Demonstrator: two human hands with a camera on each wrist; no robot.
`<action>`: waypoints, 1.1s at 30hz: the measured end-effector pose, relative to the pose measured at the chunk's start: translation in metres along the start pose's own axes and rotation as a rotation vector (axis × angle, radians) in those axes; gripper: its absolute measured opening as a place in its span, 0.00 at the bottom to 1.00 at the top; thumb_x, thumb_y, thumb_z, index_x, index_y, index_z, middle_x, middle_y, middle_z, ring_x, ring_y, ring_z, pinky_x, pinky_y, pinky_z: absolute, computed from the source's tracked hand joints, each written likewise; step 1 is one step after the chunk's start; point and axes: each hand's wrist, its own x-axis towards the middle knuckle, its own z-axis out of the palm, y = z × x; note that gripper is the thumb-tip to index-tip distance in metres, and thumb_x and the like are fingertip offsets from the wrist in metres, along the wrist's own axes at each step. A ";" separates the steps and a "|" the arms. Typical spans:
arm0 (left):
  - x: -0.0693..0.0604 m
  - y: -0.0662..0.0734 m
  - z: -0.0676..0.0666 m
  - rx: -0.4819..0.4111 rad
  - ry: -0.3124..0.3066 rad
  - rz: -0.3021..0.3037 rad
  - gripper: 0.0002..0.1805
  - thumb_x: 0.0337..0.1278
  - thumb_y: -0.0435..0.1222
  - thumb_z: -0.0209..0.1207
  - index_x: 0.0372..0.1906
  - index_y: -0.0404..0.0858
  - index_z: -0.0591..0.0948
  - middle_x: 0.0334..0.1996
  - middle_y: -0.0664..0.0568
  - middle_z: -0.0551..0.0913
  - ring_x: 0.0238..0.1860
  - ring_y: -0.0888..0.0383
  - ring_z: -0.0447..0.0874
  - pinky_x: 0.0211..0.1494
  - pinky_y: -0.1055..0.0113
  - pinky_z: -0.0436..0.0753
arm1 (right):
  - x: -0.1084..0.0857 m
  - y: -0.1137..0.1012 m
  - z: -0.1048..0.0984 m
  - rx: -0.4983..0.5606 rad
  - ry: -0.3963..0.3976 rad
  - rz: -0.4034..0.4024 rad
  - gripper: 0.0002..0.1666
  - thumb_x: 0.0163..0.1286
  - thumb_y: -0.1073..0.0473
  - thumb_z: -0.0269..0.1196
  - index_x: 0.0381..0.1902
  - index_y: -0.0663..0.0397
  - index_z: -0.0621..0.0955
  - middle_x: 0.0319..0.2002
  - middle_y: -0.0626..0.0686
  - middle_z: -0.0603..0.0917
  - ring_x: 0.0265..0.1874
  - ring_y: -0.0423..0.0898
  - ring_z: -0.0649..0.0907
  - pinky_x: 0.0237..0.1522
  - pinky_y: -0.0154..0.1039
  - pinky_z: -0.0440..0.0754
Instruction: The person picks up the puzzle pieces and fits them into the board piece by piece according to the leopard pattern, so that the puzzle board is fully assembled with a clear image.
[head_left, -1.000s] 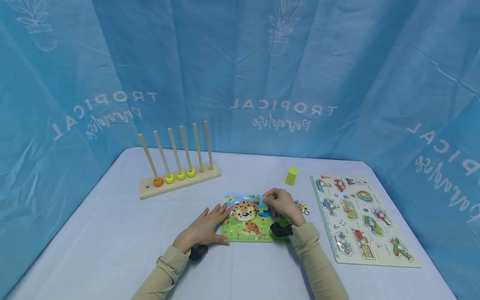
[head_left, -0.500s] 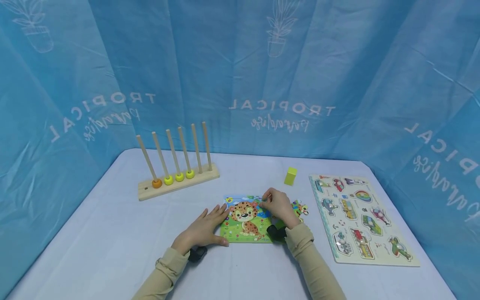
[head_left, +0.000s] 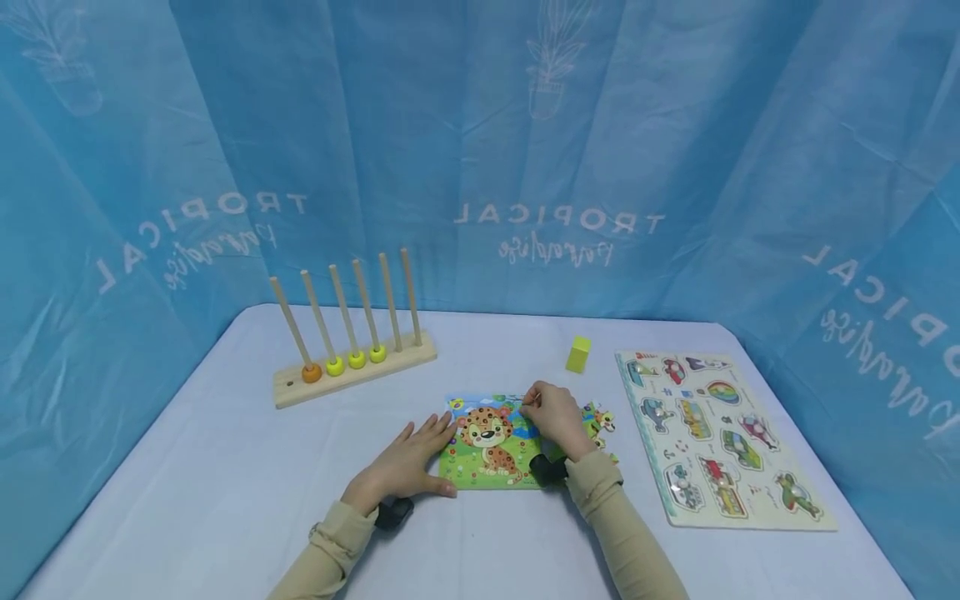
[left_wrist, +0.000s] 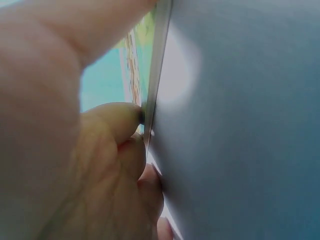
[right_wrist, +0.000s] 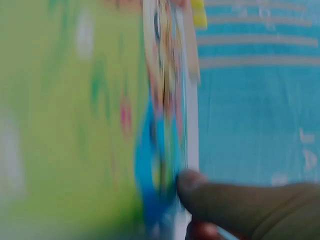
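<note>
A leopard picture puzzle (head_left: pixel 468 473) lies flat at the middle of the table. My left hand (head_left: pixel 403 462) rests along its left edge, fingers spread; up close in the left wrist view, the hand (left_wrist: pixel 100 160) touches the puzzle's side (left_wrist: pixel 159 55). Over the top right corner, my right hand (head_left: pixel 558 418) pinches a puzzle piece, mostly hidden by the fingers. In the right wrist view, the thumb of that hand (right_wrist: pixel 235 205) is at the far edge of the blurred green picture (right_wrist: pixel 65 135). Partly behind the right wrist lies another animal puzzle (head_left: pixel 602 422).
At the back left stands a wooden rack (head_left: pixel 352 377) with upright pegs, an orange bead and several yellow ones. A yellow-green block (head_left: pixel 578 356) stands behind the right hand. Along the right side lies a large vehicle knob board (head_left: pixel 678 515). A blue curtain (head_left: pixel 480 150) hangs behind the table.
My right hand has moved slightly left over the puzzle's top right corner, uncovering more of the animal puzzle beside it. The left hand has stayed in place. The head view has shifted slightly.
</note>
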 end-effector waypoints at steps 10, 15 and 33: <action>-0.001 -0.004 0.002 0.012 0.009 0.000 0.54 0.48 0.55 0.67 0.76 0.38 0.55 0.77 0.42 0.49 0.78 0.40 0.43 0.77 0.38 0.44 | -0.004 0.047 -0.061 -0.030 0.024 0.198 0.22 0.66 0.55 0.64 0.50 0.66 0.78 0.45 0.67 0.82 0.34 0.55 0.82 0.34 0.46 0.81; 0.000 -0.004 0.001 -0.001 0.002 -0.010 0.55 0.48 0.55 0.67 0.76 0.37 0.55 0.77 0.42 0.50 0.78 0.41 0.43 0.78 0.39 0.43 | -0.012 0.060 -0.083 -0.057 -0.067 0.265 0.27 0.63 0.55 0.66 0.53 0.68 0.76 0.49 0.70 0.80 0.40 0.60 0.81 0.39 0.51 0.81; 0.003 -0.002 0.002 0.002 0.004 -0.015 0.54 0.47 0.55 0.68 0.76 0.38 0.55 0.77 0.43 0.50 0.78 0.42 0.44 0.78 0.40 0.44 | -0.009 0.047 -0.076 -0.103 -0.104 0.127 0.21 0.62 0.61 0.67 0.52 0.58 0.80 0.51 0.65 0.76 0.41 0.56 0.78 0.38 0.49 0.78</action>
